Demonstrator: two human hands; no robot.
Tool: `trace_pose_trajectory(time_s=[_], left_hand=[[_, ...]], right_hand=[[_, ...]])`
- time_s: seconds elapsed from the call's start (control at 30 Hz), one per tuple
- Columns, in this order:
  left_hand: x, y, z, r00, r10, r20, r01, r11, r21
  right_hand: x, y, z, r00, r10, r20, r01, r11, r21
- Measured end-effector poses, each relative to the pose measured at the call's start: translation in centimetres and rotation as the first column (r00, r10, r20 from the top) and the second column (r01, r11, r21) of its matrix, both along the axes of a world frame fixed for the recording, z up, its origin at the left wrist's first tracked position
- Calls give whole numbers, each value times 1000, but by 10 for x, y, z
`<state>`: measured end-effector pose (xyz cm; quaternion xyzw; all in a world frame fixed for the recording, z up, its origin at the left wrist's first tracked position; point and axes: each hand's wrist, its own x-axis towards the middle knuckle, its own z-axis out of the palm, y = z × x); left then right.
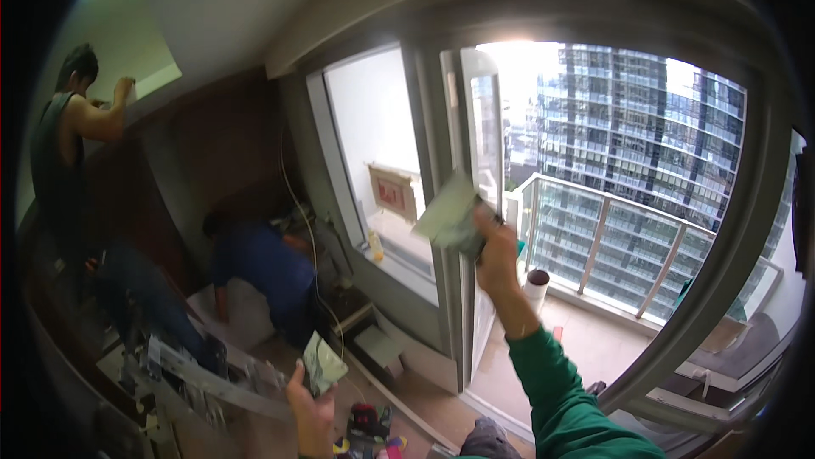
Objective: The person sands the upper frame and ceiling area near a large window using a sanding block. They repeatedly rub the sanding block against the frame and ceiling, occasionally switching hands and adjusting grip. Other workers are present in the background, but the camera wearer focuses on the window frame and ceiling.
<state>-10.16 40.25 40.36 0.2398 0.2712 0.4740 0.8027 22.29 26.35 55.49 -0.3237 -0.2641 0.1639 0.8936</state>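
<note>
My right hand [499, 257] is raised before the balcony door opening, its fingers closed on a putty knife [445, 211] with a broad, pale-smeared blade. The blade overlaps the upright frame between the window and the door; I cannot tell whether it touches. Lower and to the left, my left hand [312, 412] grips a second putty knife [323, 364], its wide blade coated with whitish filler and tilted upward. Fingers cover most of both handles. A green sleeve [548, 387] covers my right forearm.
A metal ladder [199, 382] stands at the lower left, with a person [81, 128] high up beside it. Another person in blue [267, 276] bends near the wall. A thin cable [312, 242] hangs down. Outside are a glass railing [632, 247] and a bucket [536, 285].
</note>
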Motion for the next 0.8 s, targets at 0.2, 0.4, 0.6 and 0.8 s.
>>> trace_pose_trajectory(time_s=[0.2, 0.4, 0.6, 0.8], left_hand=[[19, 27, 39, 997, -62, 48, 49, 969, 241], [50, 33, 55, 996, -7, 89, -20, 953, 302], [57, 19, 47, 981, 69, 182, -105, 974, 199], [64, -1, 37, 979, 78, 189, -110, 981, 163]], right_hand=[[-62, 23, -100, 974, 191, -123, -222, 914, -341], [-110, -14, -84, 940, 229, -253, -259, 962, -91], [-144, 1, -103, 865, 307, -398, -361, 930, -67], [-169, 28, -119, 936, 136, -326, -182, 977, -114]])
